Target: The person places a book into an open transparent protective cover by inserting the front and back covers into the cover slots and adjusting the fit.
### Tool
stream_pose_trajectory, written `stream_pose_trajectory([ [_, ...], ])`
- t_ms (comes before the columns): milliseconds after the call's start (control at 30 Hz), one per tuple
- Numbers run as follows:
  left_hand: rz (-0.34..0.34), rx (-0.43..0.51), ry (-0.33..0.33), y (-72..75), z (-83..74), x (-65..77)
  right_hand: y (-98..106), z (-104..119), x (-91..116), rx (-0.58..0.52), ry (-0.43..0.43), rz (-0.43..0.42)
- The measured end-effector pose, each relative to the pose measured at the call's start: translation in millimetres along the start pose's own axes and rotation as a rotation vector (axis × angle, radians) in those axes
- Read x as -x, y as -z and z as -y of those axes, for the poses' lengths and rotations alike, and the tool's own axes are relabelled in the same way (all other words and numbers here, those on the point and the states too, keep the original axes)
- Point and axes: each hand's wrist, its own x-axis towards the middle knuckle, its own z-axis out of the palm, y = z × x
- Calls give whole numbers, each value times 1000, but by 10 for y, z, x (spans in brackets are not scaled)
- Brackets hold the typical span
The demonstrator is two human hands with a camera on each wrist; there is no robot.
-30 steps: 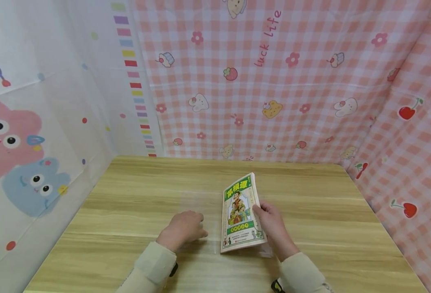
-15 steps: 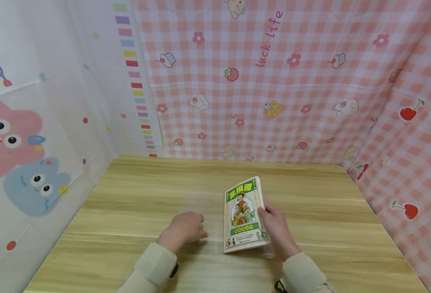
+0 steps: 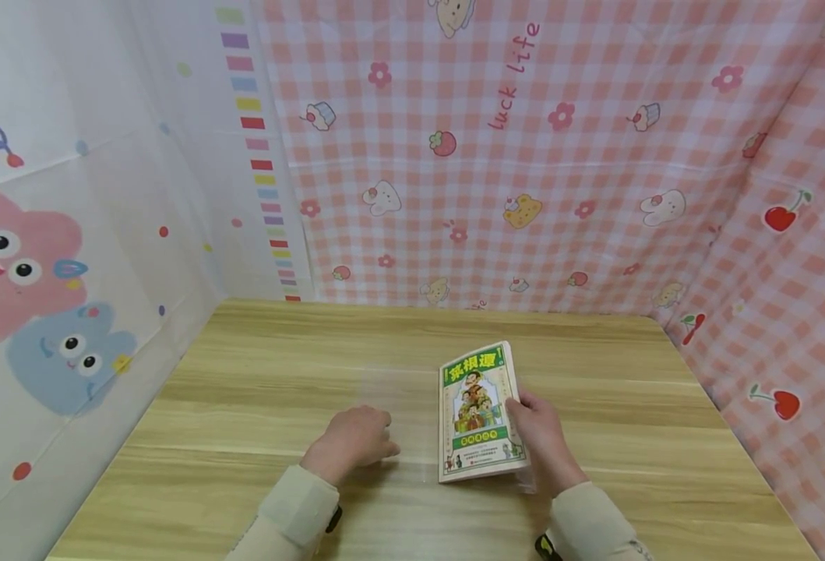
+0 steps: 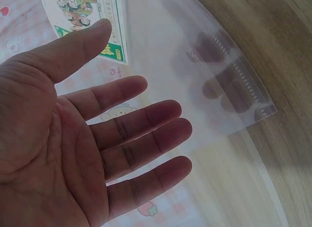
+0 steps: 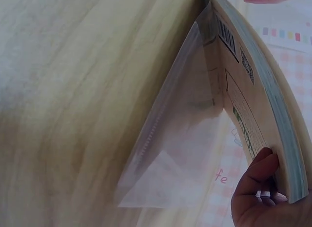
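A paperback book [image 3: 477,413] with a green and cream cover of cartoon figures stands tilted above the table, front facing up. My right hand [image 3: 541,432] grips its right edge, thumb on the front cover; in the right wrist view the curled fingers [image 5: 256,180] are behind the back cover. A clear plastic book cover [image 5: 180,129] hangs out beneath the book, and its seamed edge shows in the left wrist view. My left hand [image 3: 354,440] is left of the book, holding nothing. Its fingers [image 4: 146,139] are spread and nearly straight beside the plastic; contact cannot be told.
The wood-grain table [image 3: 258,358] reaches back to a pink checked cloth [image 3: 524,156]. A white cartoon-printed cloth [image 3: 139,195] borders the left side, and another pink checked cloth hangs at the right.
The right hand has shifted the book to the right, and its front now faces me more squarely. The plastic cover has slid slightly right. The left hand has stayed in place.
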Motion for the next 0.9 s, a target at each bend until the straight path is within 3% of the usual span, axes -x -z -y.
stream_pose_trajectory([
  [367,1,14,8,-1,-9,10,18,-122,-47,28,-43,0],
  [733,3,24,11,-16,-7,6,47,-282,-61,195,49,-22],
  [900,7,25,13,-23,-6,2,39,-312,-37,212,55,-7],
])
